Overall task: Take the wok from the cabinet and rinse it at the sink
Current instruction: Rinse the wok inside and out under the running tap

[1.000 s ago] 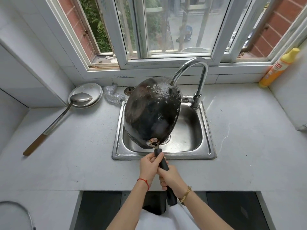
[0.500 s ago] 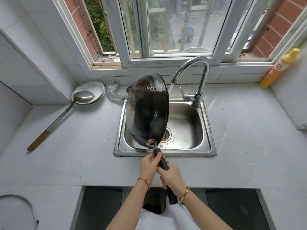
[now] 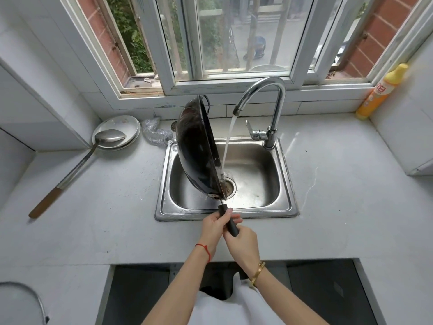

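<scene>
Both hands, left hand ahead of right hand, grip the handle of the wok, tilted on edge over the sink at twelve o'clock; best to roll its bowl under the faucet stream.

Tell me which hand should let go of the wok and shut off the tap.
Right, probably. The right hand holds the handle's rear end, on the same side as the faucet lever. The left hand holds nearer the wok, so its grip could better steady the tilted pan alone.
</scene>
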`<state>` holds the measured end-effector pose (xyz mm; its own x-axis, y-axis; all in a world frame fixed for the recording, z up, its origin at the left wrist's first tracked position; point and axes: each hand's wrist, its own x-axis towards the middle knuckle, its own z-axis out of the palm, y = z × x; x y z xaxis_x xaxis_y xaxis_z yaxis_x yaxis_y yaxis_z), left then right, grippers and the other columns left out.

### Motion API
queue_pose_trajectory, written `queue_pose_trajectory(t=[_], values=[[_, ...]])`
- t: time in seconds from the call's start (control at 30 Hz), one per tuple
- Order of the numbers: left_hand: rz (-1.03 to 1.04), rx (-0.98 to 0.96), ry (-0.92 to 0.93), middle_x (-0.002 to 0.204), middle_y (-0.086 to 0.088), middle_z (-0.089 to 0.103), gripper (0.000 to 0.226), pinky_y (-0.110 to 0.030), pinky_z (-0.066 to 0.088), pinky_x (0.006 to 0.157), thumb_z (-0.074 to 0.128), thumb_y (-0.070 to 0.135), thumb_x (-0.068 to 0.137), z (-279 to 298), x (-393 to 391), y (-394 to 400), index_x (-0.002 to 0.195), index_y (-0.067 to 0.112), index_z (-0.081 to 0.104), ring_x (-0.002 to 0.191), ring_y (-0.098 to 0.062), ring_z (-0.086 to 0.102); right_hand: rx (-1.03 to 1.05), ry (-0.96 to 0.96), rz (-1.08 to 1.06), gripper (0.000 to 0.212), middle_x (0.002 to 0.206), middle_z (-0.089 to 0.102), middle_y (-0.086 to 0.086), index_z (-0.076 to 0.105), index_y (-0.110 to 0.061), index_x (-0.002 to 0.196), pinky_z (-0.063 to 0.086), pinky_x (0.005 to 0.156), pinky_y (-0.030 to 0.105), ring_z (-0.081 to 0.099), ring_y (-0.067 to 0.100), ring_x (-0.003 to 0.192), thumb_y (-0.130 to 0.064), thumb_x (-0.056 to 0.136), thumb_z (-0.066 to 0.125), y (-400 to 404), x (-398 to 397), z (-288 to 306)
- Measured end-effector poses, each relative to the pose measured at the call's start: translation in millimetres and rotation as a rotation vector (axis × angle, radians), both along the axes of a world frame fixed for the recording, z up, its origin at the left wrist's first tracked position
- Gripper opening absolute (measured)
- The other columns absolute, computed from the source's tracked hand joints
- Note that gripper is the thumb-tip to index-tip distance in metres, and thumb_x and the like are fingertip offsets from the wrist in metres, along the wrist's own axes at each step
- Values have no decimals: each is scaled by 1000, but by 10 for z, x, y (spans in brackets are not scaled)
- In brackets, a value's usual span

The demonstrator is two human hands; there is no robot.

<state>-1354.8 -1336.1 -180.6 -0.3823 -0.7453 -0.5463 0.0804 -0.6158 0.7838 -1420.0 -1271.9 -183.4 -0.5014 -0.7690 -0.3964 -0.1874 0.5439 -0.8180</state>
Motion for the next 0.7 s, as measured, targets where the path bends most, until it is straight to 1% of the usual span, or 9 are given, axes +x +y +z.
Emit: queue_pose_trajectory(t=[0.1,0.17,0.23,0.3,0.4,0.47,0.53,0.6,0.7], values=[[-30,0,-12,105,-20,73,33,-23,58,80,70,8,86,-8,-31,6,115,-6,62,95,-26,73,14,74,-12,40,47,49,-8,49,-24,52,33,41,14,45,4,45,-21,91,60,12,-5,-5],[-63,-6,-35,101,-16,75,35,-30,56,90,76,8,81,-21,-40,-3,112,-1,65,99,-26,72,34,115,-28,41,48,49,-9,47,-26,52,28,42,15,46,4,46,-22,91,60,18,-9,-14],[-109,-23,-62,101,-11,76,31,-36,53,98,80,10,76,-50,-50,-18,105,5,70,102,-25,71,43,139,-58,40,49,51,-7,48,-26,53,31,44,19,48,6,47,-25,90,60,26,-21,-37],[-134,-24,-60,102,-10,76,30,-36,53,97,79,10,77,-54,-64,-30,105,5,70,102,-24,71,55,149,-85,37,52,54,-5,50,-24,54,36,45,24,51,11,50,-28,89,61,31,-25,-65],[-156,-10,-28,105,-11,75,36,-31,56,92,74,7,82,-58,-91,-47,116,-1,64,100,-22,72,76,171,-120,30,57,61,0,57,-19,61,40,47,28,59,19,56,-31,88,60,35,-23,-107],[-170,-2,-2,109,-14,74,36,-25,57,84,72,6,84,-52,-103,-57,118,-2,62,100,-22,72,74,182,-142,27,60,63,2,61,-16,66,40,47,27,60,20,58,-31,87,60,47,-27,-126],[-180,13,24,112,-16,72,37,-22,57,80,69,5,86,-67,-90,-78,121,-4,60,102,-23,71,63,182,-156,24,61,62,1,61,-14,68,38,46,25,58,17,57,-29,87,61,55,-40,-127],[-212,27,55,115,-17,71,38,-22,56,83,67,5,88,-86,-59,-110,123,-5,57,105,-23,70,49,150,-164,23,60,60,-1,58,-15,67,39,47,24,56,14,56,-27,87,62,50,-41,-124],[-270,43,75,118,-15,70,39,-24,55,88,65,8,90,-115,-2,-164,126,-4,56,109,-22,68,47,62,-151,25,57,57,-3,56,-19,63,46,52,26,56,13,55,-25,86,64,11,-36,-123]])
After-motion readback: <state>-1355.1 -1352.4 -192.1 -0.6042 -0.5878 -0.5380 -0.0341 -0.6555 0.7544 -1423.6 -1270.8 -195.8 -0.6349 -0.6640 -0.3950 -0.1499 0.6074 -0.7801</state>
